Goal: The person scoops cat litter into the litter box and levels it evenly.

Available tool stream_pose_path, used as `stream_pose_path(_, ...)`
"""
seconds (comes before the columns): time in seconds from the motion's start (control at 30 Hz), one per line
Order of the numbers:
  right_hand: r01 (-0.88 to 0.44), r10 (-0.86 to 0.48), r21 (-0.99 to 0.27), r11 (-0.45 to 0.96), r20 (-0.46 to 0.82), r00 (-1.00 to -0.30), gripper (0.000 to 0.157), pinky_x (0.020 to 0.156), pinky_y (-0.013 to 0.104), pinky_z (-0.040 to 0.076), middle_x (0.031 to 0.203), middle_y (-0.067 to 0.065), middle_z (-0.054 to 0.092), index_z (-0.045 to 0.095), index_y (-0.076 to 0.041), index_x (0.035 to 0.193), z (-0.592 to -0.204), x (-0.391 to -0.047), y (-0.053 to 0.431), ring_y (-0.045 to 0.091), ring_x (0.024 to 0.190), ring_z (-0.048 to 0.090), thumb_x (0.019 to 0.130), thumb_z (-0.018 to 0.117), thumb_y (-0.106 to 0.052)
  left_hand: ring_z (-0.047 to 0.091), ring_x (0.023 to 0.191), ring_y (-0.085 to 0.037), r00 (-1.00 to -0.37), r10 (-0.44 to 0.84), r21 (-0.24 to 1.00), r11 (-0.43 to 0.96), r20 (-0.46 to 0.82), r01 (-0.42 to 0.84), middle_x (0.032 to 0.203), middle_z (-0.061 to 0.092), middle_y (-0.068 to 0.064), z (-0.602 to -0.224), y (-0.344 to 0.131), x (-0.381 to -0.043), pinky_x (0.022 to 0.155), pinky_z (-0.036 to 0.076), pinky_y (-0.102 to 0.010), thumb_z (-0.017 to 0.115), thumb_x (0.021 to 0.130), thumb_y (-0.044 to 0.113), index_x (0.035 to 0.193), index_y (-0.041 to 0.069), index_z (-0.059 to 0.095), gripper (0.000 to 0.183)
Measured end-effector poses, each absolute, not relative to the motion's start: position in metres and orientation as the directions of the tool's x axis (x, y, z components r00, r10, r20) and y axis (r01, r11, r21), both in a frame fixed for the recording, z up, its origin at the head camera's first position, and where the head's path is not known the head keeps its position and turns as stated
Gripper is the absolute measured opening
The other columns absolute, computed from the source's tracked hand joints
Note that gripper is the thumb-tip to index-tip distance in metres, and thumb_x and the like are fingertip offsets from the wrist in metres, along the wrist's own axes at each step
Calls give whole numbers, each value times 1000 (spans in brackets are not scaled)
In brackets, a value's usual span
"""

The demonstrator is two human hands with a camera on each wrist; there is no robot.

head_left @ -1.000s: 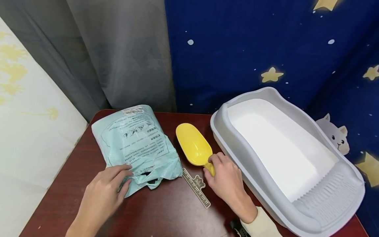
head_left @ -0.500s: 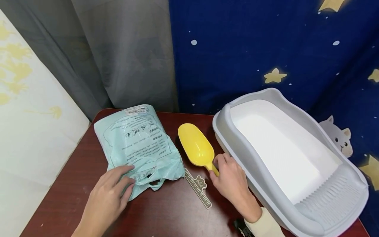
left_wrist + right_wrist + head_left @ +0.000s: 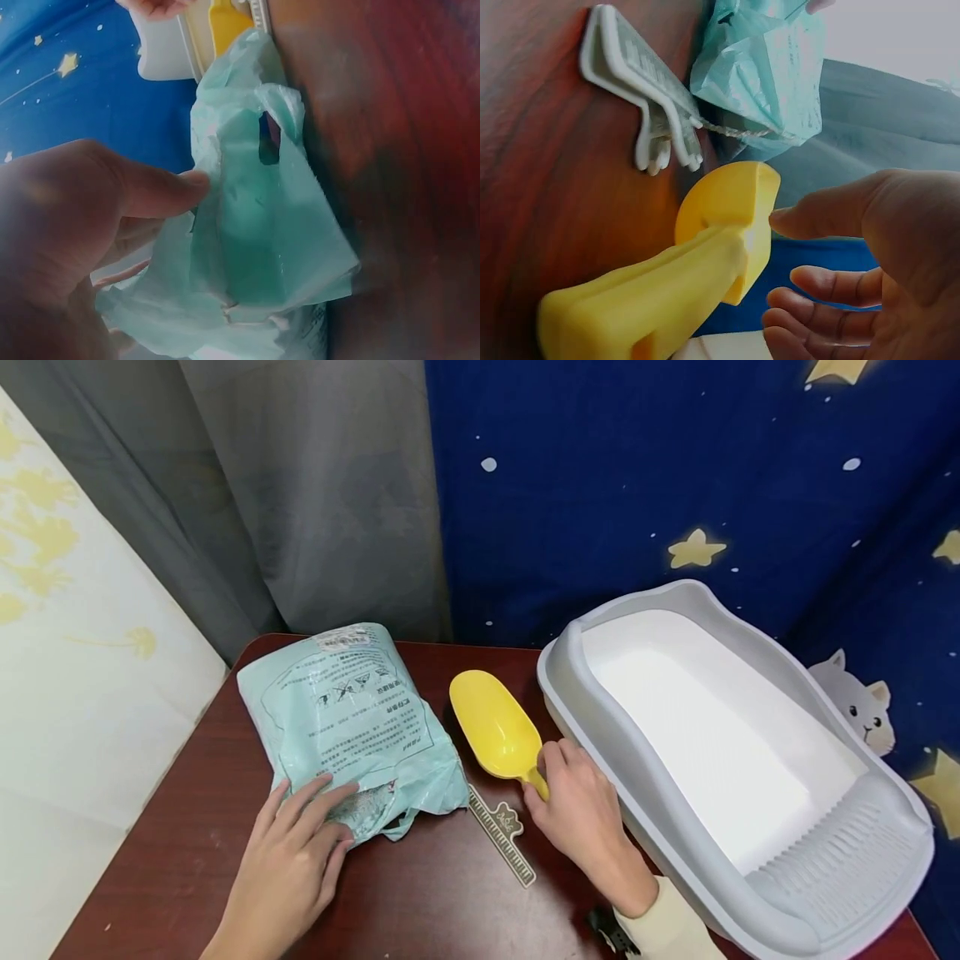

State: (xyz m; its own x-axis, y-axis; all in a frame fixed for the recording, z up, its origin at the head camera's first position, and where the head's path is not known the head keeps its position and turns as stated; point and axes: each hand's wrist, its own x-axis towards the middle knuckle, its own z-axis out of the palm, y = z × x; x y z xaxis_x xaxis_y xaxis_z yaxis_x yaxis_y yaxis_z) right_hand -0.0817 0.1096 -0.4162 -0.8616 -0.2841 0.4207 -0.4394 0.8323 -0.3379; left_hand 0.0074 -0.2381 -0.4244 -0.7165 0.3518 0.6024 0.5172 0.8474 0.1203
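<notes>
In the head view a pale green printed plastic bag (image 3: 337, 710) lies on the table, its torn opening (image 3: 367, 810) toward me, with light granules visible inside. My left hand (image 3: 281, 868) holds the bag's edge at that opening, thumb on one side in the left wrist view and fingers partly hidden behind the plastic. A yellow scoop (image 3: 495, 727) lies to the bag's right, handle toward me. Beside that handle is my right hand (image 3: 577, 806); in the right wrist view its fingers (image 3: 821, 315) are apart, none wrapped round the handle (image 3: 645, 289).
A flat clip (image 3: 501, 835) with a keyboard pattern lies between the bag and my right hand. At right stands a large grey litter tray (image 3: 622, 735) with a white inside and a ribbed end. Dark red table (image 3: 420, 893); grey and blue curtains (image 3: 562, 510) hang behind.
My left hand has shifted slightly right and over the opening, which now shows more granules. The right hand and scoop stay nearly in place; the whole view moved slightly.
</notes>
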Motion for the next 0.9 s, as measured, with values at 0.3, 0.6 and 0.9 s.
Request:
stream_pose_path(0.3,-462,-305,-336,821,425,-852,37,54,38,47,86,5,54,64,-1,98,-410,-87,98,24,73,51,79,95,-9,56,138,-45,-719,366,102,850,591,517,138,70,-13,-429,-238,10,125,23,-69,32,121,38,73,8,66,66)
stream_pose_path(0.6,-421,-292,-337,842,373,-881,46,58,40,50,87,6,50,59,-2,98,-415,-81,107,24,74,49,77,98,-9,62,130,-44,-750,305,161,864,587,477,128,74,-12,-413,-240,6,123,32,-58,41,118,40,86,9,74,56)
stream_pose_path(0.9,-382,-283,-366,849,294,-913,45,54,41,47,83,2,49,59,-5,98,-418,-73,118,22,68,50,76,98,-7,66,114,-39,-750,325,129,870,577,476,124,74,-12,-397,-254,-4,96,48,-56,62,98,20,110,3,76,25)
